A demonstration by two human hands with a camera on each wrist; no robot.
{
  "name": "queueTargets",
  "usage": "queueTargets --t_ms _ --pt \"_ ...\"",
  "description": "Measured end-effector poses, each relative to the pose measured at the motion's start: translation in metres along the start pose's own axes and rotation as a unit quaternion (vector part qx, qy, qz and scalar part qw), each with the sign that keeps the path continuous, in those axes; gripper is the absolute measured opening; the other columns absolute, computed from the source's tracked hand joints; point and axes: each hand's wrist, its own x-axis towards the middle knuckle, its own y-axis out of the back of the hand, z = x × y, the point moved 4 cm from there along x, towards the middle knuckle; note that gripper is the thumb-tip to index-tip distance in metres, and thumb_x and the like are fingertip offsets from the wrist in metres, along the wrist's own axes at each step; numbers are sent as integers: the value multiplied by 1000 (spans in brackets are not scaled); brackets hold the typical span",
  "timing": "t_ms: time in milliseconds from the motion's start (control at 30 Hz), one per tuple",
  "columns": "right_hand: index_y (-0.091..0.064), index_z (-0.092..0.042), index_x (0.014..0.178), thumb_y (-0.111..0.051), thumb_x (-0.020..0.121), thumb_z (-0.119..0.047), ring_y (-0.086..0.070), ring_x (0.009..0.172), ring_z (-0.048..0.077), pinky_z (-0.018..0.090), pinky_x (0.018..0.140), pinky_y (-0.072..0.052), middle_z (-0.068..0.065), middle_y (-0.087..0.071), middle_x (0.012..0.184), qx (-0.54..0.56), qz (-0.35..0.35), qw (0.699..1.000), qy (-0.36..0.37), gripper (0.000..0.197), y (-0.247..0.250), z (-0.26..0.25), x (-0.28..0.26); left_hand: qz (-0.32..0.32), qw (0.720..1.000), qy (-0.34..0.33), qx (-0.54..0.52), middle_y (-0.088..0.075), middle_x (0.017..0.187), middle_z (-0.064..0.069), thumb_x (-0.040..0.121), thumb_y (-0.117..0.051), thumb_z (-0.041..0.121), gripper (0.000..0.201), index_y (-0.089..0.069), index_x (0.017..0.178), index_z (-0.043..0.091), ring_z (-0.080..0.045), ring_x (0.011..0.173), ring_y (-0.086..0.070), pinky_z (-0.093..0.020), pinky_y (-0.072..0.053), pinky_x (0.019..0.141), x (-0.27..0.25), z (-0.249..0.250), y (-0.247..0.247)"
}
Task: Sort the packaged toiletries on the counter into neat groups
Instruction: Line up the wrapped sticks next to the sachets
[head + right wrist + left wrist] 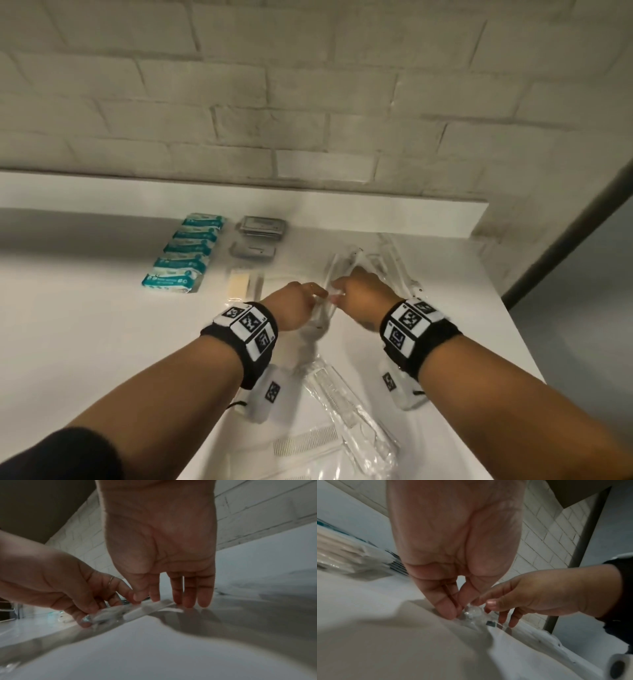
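A long clear-wrapped toothbrush packet lies on the white counter, in the middle. My left hand pinches its near end between thumb and fingers; the left wrist view shows the crinkled wrap under those fingertips. My right hand meets it from the right, thumb and forefinger closed on the wrap and the other fingers pointing straight down onto it. In the right wrist view the packet runs from the left hand to under my right hand.
A row of teal packets lies at the back left, with grey sachets and a beige packet beside it. More clear-wrapped toothbrushes lie at the right. Clear comb packets are near me. The counter edge runs along the right.
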Motion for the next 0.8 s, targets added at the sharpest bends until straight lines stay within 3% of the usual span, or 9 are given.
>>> queueTargets --t_ms 67,200,333,400,467,567,633,733,800 --pt "-56 -26 129 -51 94 -39 -51 117 30 41 100 -44 11 -49 131 -18 1 1000 -13 38 -4 -1 1 -10 1000 -16 17 -50 140 -4 94 -39 0 46 -49 138 10 -20 125 -48 -15 -31 96 -6 2 0" --pt "-52 -28 134 -49 94 -21 -47 123 26 38 102 -43 4 -48 136 -24 -8 999 -20 41 -8 9 -10 -85 995 -53 13 -59 131 -9 89 -40 -2 52 -51 138 14 -25 122 -52 -30 -38 104 -10 10 -5" --pt "-49 -24 138 -45 95 -13 -43 130 20 32 107 -38 1 -45 143 28 -28 999 -33 45 -8 22 -30 -138 983 -102 68 -56 134 -5 92 -40 5 45 -55 133 18 -23 122 -51 -27 -37 103 -14 30 -18" --pt "-45 -21 141 -41 96 -10 -42 134 18 28 109 -33 1 -43 147 55 -33 997 -36 47 -4 29 -40 -95 985 -125 78 -55 132 -5 87 -41 0 53 -56 132 23 -25 121 -51 -32 -39 103 -12 36 -19" --pt "-47 -20 140 -40 96 -7 -43 133 18 26 107 -33 1 -45 146 58 -37 996 -48 46 1 37 -48 -42 983 -126 129 -43 141 -1 80 -41 -6 69 -47 137 30 -25 128 -41 -38 -37 106 -8 37 -18" --pt "-52 -17 136 -41 96 -8 -44 132 21 28 106 -35 3 -47 145 49 -57 994 -75 43 -1 49 -59 -38 961 -148 233 -19 159 5 84 -42 -5 74 -34 144 38 -24 146 -14 -40 -18 117 -5 37 -22" --pt "-45 -20 141 -41 97 -15 -40 135 20 27 108 -32 1 -41 150 71 -61 992 -90 44 -3 55 -66 -13 958 -148 245 -20 159 6 88 -42 -2 70 -33 145 36 -24 148 -8 -39 -10 118 0 34 -25" --pt "-21 -34 151 -41 99 -23 -38 137 20 28 109 -32 -1 -34 154 92 -74 990 -80 56 -4 56 -71 67 959 -144 234 -44 143 -2 87 -43 0 54 -49 135 25 -27 140 -29 -35 -23 112 2 29 -24" --pt "-10 -40 151 -39 101 -25 -39 136 24 33 108 -35 2 -33 154 54 -89 993 -56 60 -5 52 -72 86 959 -138 232 -54 123 -4 85 -44 1 43 -56 122 20 -28 120 -47 -33 -36 99 -1 31 -22"
